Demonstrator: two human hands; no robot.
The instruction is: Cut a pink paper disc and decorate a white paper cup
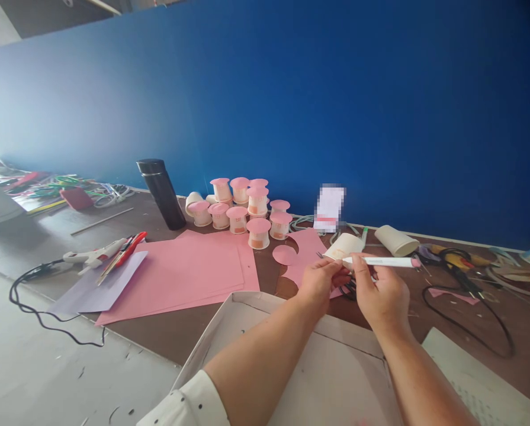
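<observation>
My right hand [382, 290] grips a white marker [386, 261] with a pink end, held level and pointing left. My left hand [318, 287] is closed at the marker's left end, its fingertips pinched together; what is between them is hidden. Just beyond the fingers lies a tilted white paper cup [347, 244]. A pink paper sheet with round cut-outs [307, 251] lies behind my left hand, with a loose pink disc [285, 255] beside it. Farther back stand several paper cups topped with pink discs [259, 232], some stacked on others.
A shallow white box lid [242, 319] lies under my forearms. Pink sheets [193, 266], a red utility knife [125, 251] and a glue gun [96, 255] are at left. A black flask [161, 195] stands behind. Another cup [395, 241] and a black cable [469, 334] lie at right.
</observation>
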